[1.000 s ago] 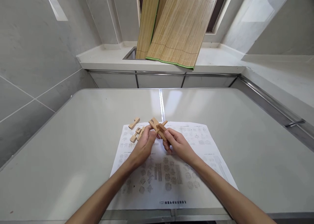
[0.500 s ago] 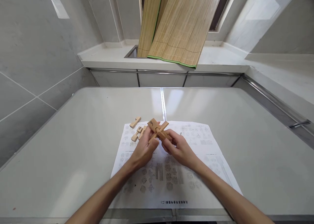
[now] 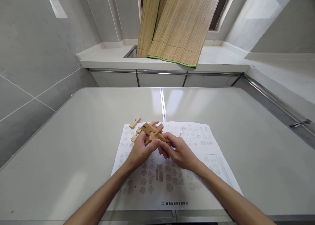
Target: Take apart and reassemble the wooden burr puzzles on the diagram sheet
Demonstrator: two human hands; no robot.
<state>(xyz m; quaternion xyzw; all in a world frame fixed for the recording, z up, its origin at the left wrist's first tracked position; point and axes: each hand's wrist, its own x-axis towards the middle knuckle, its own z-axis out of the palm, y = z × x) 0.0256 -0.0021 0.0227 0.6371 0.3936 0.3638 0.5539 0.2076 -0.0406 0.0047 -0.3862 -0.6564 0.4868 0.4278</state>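
Note:
Over the printed sheet, both of my hands hold a cluster of crossed wooden puzzle pieces, one of them marked with a dark number. My left hand is closed around its left and lower side, thumb pressed near the front. At the right end, my right hand pinches a piece with thumb and fingers. Where the pieces cross is partly hidden by my fingers. Just left of my left hand, loose notched wooden pieces lie at the sheet's upper left corner.
The white instruction sheet, printed with small diagrams, lies upside down to me on the pale table. Behind the table runs a white counter with a sink. A bamboo mat hangs over the counter's edge.
The crossed pieces have shifted slightly left and turned in my hands. My left fingers now show behind them, and my left thumb has moved nearer my right fingertips.

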